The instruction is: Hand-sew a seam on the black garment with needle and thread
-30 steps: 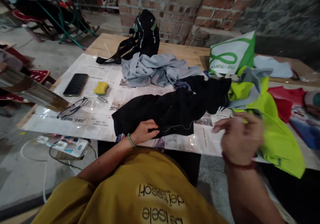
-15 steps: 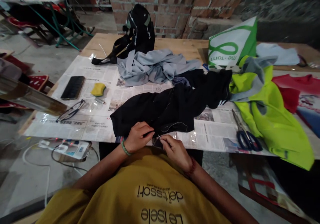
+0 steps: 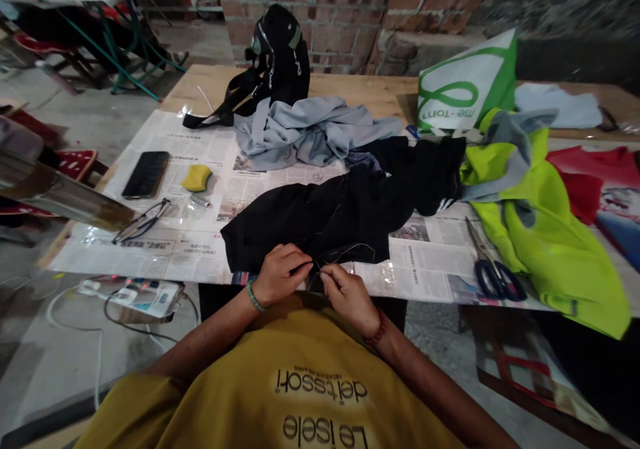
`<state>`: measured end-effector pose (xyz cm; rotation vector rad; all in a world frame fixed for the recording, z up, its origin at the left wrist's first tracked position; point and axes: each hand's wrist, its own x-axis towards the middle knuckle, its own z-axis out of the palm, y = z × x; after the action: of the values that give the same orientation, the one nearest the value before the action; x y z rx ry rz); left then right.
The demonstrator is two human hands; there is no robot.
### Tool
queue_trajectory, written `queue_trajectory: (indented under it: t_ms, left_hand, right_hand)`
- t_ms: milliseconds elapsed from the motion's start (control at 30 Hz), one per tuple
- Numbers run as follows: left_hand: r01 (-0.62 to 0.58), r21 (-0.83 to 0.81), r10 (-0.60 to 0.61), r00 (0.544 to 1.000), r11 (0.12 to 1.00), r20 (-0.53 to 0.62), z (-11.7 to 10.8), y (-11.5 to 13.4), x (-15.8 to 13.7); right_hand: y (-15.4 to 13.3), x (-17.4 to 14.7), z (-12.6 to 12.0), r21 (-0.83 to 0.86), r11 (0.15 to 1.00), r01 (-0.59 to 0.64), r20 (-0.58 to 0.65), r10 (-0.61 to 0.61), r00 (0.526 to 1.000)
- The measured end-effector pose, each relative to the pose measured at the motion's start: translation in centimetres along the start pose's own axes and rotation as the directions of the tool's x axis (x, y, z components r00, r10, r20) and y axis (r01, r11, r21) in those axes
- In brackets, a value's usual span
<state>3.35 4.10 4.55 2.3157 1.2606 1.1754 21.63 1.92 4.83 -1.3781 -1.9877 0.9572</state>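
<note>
Soft black fabric garment (image 3: 310, 215) lies stretched along the near part of a newspaper-covered wooden table (image 3: 363, 87); left hand (image 3: 281, 274) pinches its near edge between thumb and fingers; right hand (image 3: 350, 297) just beside — thumb and forefinger pressed together, anything between them too small for me to tell; thin pale thread (image 3: 373, 252) loops over the cloth — dark-handled metal scissors (image 3: 493, 277) near a bright yellow-green garment (image 3: 555, 255)

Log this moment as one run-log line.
left grip: pinching near edge of black garment | right grip: pinched beside it, anything held too small to tell | pale thread: over garment | scissors: on newspaper
</note>
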Motion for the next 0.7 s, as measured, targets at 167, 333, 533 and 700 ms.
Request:
queue_trajectory:
  t_ms: [167,333,533,700]
  left_hand:
    - [0.001,0.001,-0.001,1.0,1.0,-0.014,0.0,0.0,0.1]
    - [-0.057,0.039,0.058,0.998,0.998,-0.009,0.2,-0.1,-0.3]
    - [-0.158,0.11,0.162,0.986,0.981,-0.026,0.4,0.0,-0.3]
    - [-0.172,0.113,0.177,0.984,0.979,-0.032,0.7,0.0,-0.3]
  right_hand:
    - [0.0,0.0,0.0,0.009,1.0,-0.006,0.006,0.006,1.0]
    - [-0.1,0.2,0.3,-0.006,1.0,0.006,-0.007,-0.006,1.0]
    - [0.0,0.1,0.9,-0.004,1.0,0.012,-0.073,-0.012,0.997]
    - [0.2,0.2,1.2,-0.014,1.0,0.012,-0.096,-0.013,0.995]
